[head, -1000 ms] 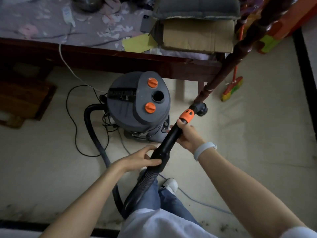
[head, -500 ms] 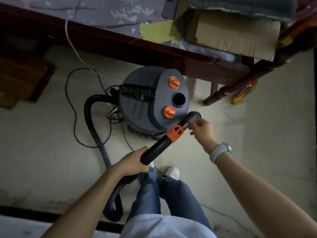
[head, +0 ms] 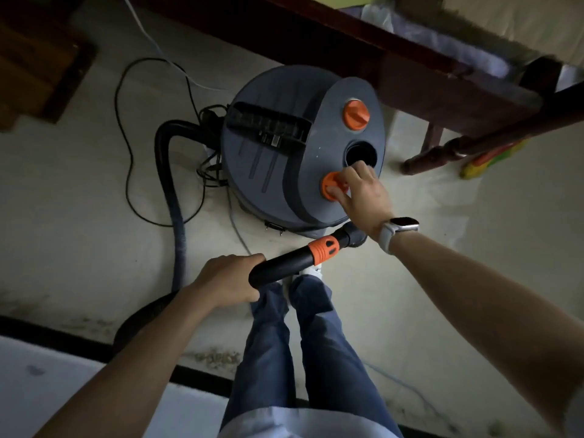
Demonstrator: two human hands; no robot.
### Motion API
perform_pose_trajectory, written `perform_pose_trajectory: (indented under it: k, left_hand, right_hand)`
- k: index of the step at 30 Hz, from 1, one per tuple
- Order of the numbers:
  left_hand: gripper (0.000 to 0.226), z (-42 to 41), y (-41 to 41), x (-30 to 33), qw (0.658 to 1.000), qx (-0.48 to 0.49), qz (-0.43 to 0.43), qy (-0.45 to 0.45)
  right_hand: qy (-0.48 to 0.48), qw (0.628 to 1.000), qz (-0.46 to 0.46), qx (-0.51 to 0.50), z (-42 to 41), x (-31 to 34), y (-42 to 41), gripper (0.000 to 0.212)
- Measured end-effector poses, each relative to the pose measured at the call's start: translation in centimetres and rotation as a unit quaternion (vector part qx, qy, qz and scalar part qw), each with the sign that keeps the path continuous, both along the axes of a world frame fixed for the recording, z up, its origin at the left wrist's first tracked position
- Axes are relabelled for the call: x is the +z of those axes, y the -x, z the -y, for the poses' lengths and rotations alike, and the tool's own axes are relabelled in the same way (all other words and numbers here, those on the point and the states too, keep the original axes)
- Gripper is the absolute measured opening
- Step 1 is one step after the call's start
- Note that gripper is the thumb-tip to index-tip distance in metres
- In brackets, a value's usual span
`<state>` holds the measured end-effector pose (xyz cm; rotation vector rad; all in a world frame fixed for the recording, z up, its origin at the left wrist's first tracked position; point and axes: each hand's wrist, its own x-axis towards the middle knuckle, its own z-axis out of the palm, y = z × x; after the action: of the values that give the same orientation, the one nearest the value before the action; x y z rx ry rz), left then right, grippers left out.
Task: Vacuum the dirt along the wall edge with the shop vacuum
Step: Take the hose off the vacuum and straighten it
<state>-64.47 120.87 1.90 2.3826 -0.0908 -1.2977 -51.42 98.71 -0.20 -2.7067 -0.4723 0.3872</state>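
The grey shop vacuum stands on the floor in front of me, with two orange knobs and a round port on its top. My right hand reaches over it and pinches the nearer orange knob. My left hand grips the black hose wand with its orange collar, held level above my legs. The black ribbed hose loops from the vacuum's left side down past my left arm. Dirt speckles the floor beside the black wall edge behind my feet.
A dark wooden bed frame with a turned leg stands just behind the vacuum. Black and white cables trail on the floor at the left. A colourful broom head lies at the right. A wooden step sits far left.
My right hand has left the wand's tip and moved up onto the vacuum's nearer orange knob. My view has tilted down and closer. The left hand still holds the wand.
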Motion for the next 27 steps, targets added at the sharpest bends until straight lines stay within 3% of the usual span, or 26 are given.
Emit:
perform_pose_trajectory:
  k: [3, 11, 15, 19, 23, 27]
  left_hand:
    - [0.033, 0.7, -0.1, -0.4, 1.000, 0.007, 0.002, -0.003]
    - [0.032, 2.5, -1.1, -0.5, 1.000, 0.029, 0.010, 0.007]
    - [0.032, 2.6, -1.3, -0.7, 1.000, 0.028, 0.012, 0.007]
    - [0.027, 2.3, -1.3, -0.7, 0.999, 0.028, 0.022, 0.003]
    - [0.033, 2.6, -1.4, -0.7, 0.999, 0.040, 0.025, 0.006]
    - [0.038, 3.2, -1.5, -0.7, 0.999, 0.046, 0.020, 0.008]
  right_hand:
    - [-0.031, 0.999, 0.019, 0.000, -0.1, -0.7, 0.2, 0.022]
    - [-0.088, 0.992, -0.042, -0.077, -0.5, -1.0, 0.3, 0.027]
    - [-0.088, 0.992, -0.076, -0.039, 0.5, -0.8, -0.8, 0.030]
    - [-0.133, 0.987, -0.028, -0.085, 1.5, 0.0, -5.9, 0.030]
    - [-0.071, 0.993, -0.028, -0.093, 1.1, -0.4, -11.7, 0.035]
    - [-0.025, 0.998, -0.012, -0.055, 0.4, -0.7, -12.3, 0.027]
